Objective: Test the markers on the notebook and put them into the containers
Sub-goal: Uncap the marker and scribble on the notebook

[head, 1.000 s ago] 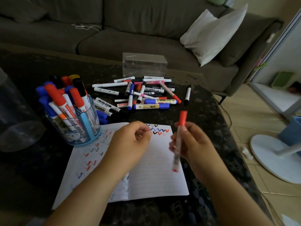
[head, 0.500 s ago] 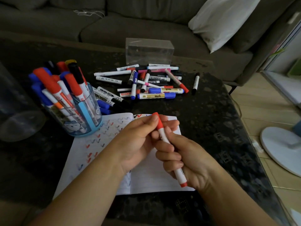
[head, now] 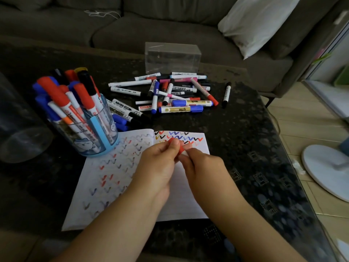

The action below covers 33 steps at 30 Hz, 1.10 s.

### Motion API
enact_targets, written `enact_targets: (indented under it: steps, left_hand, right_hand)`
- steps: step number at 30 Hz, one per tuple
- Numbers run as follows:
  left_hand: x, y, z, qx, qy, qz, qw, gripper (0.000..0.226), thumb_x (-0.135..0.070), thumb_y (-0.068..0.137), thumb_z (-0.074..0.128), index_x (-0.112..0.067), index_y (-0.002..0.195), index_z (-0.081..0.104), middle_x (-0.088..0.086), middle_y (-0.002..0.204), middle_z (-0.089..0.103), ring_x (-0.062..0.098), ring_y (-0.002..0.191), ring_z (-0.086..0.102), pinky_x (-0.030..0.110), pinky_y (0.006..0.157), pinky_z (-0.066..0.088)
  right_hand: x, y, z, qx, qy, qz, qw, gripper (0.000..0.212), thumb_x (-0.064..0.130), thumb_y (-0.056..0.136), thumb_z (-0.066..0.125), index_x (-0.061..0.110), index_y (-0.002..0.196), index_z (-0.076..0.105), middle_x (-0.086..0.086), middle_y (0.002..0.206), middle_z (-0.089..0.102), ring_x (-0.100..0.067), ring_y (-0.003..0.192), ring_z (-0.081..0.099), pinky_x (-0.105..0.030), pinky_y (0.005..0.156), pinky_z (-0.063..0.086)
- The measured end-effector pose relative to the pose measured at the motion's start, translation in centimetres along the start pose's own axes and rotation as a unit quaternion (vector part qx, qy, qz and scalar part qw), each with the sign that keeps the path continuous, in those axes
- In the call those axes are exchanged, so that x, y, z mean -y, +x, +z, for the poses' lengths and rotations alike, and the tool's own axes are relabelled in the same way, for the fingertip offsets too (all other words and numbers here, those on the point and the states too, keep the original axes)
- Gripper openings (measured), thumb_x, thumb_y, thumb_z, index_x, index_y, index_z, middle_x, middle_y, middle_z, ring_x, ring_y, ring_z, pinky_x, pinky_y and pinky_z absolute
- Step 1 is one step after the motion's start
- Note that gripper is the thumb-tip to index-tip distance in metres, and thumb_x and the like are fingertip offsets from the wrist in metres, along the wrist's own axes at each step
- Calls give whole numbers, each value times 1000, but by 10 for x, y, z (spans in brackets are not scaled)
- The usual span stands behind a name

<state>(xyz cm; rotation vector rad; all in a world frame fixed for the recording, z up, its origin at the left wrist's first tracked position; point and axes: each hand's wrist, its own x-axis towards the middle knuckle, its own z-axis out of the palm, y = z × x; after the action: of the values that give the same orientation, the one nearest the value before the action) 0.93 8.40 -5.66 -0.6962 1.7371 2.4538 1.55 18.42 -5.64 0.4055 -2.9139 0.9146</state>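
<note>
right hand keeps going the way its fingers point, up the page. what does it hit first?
Probably the red cap pinched by both the right hand and the left hand. Past it comes the notebook page's top edge, then the loose marker pile; depth is unclear.

2 bare forearms, no sleeves in view, left grip and right grip ungloved

We see a white notebook with red, blue and black zigzag marks. Left of it, a clear cup with a light-blue band holds red, blue and black caps. Beneath the notebook, a dark speckled counter.
</note>
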Motion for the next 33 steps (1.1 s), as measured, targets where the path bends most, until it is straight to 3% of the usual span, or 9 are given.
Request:
enact_targets:
  steps: [5,9,11,15,19,23,28,30,33]
  left_hand:
    - [-7,3,-5,91,-50,-35,994,26,-26,94,46,-8,92,65,5,93,74,16,93,69,32,92,47]
    - [-17,-5,-9,242,-96,-53,964,35,-32,85,43,-9,102,64,6,109,70,16,106,65,26,79,53]
    - [-18,-9,-9,263,-107,-41,958,30,-32,83,45,-10,92,63,7,106,71,15,106,64,26,83,54]
    - [-17,-11,-5,196,-85,-16,977,23,-31,80,48,-13,70,60,9,95,73,14,87,70,20,61,53]
    - [-9,-8,-2,114,-58,-22,991,29,-24,94,45,-11,74,61,8,95,73,18,99,67,27,83,48]
    - [-3,-8,4,44,-49,-22,998,33,-24,96,47,-13,70,65,6,94,74,18,99,66,35,99,44]
    - [-4,-5,-1,92,-49,-29,994,27,-26,92,49,-11,80,68,5,100,73,18,104,64,32,97,45]
    - [-10,-7,-5,169,-101,-60,979,30,-29,84,50,-7,91,68,15,114,67,20,109,61,31,90,48]
    - [-17,-16,-8,271,-133,-69,951,39,-34,84,42,-5,101,63,14,118,64,18,109,63,29,87,53]
  right_hand:
    - [-1,3,-6,58,213,97,971,27,31,100,42,15,93,62,10,59,52,-3,49,46,-17,50,36]
    - [5,1,-28,218,610,245,721,35,34,97,40,8,82,58,1,51,36,-4,39,24,-13,34,18]
    - [9,0,-31,248,652,231,678,35,39,88,43,9,81,59,3,49,33,-2,39,21,-11,31,16]
    - [13,-3,-24,190,517,188,813,35,32,98,40,11,73,53,2,51,35,-4,41,25,-17,39,18]
    - [4,-3,-14,73,209,70,973,30,34,98,43,19,78,60,14,49,45,-1,45,45,-10,49,34]
    - [0,0,-6,10,24,-7,1000,35,39,97,40,18,115,61,8,72,58,-10,60,54,-21,57,41]
    - [0,0,-8,39,123,35,991,27,36,99,41,20,90,61,10,58,56,-3,51,51,-17,52,38]
    - [0,-1,-17,130,388,162,898,36,33,100,39,8,83,58,8,48,43,-4,37,35,-15,40,29]
    - [2,-3,-32,275,676,240,641,37,37,96,43,10,77,59,3,49,34,-1,35,24,-11,29,20]
